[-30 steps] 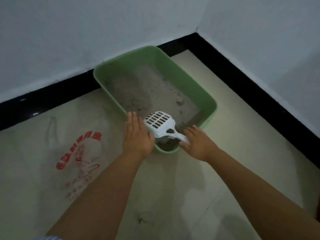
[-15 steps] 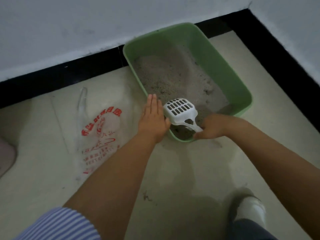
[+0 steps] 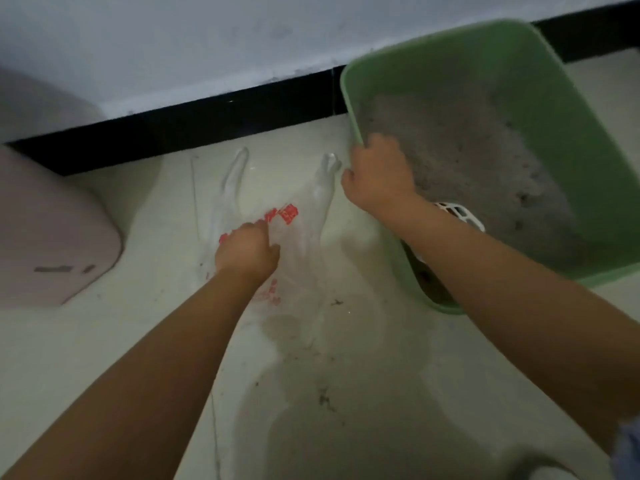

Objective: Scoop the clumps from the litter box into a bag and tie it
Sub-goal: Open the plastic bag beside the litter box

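A green litter box (image 3: 568, 126) holding grey litter (image 3: 467, 150) stands on the floor at the right, near the wall. My right hand (image 3: 377, 178) is closed over its left rim. A white slotted scoop (image 3: 460, 213) lies inside the box at the near end, mostly hidden under my right forearm. A clear plastic bag with red print (image 3: 304, 216) lies flat on the floor left of the box, its two handles pointing to the wall. My left hand (image 3: 247, 251) rests on the bag with fingers curled, pinching the plastic.
A pink rounded object (image 3: 52, 237) sits on the floor at the far left. A black baseboard (image 3: 207, 123) runs under the white wall behind. Specks of dirt (image 3: 325, 400) lie on the pale floor between my arms.
My left hand left the box rim and went onto the bag. My right hand let go of the scoop handle and took the box's left rim. The view swung left.
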Action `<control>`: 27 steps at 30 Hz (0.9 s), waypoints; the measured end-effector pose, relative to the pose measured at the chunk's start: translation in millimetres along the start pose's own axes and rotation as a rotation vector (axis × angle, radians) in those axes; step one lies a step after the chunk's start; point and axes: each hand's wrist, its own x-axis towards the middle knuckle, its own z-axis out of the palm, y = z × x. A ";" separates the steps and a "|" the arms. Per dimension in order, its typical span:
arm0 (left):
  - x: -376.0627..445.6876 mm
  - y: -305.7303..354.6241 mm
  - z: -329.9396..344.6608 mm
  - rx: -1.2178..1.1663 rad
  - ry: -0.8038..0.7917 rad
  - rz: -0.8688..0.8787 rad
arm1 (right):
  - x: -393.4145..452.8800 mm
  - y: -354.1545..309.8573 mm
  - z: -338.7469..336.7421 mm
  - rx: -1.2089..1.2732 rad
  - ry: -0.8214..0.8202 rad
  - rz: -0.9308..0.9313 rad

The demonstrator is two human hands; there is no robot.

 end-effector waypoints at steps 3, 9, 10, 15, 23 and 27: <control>-8.1 -13.0 1.7 -0.062 0.101 -0.013 | 3.5 -13.4 20.7 -0.041 0.127 -0.114; -37.0 -38.9 -5.9 -0.346 0.192 0.040 | -7.1 -43.9 41.5 -0.245 -0.404 -0.278; -40.6 -39.8 -7.6 -0.438 0.217 0.013 | -9.7 -46.1 38.8 -0.236 -0.401 -0.267; -42.7 -38.2 -5.4 -0.885 0.199 -0.207 | -20.3 -43.5 17.1 -0.085 -0.215 -0.453; -26.1 -42.3 -25.5 -1.375 0.375 -0.375 | -19.5 -67.2 -19.9 0.033 0.128 -0.548; -24.6 -43.0 -44.2 -1.432 0.417 -0.347 | -11.4 -88.3 -42.2 0.001 0.318 -0.582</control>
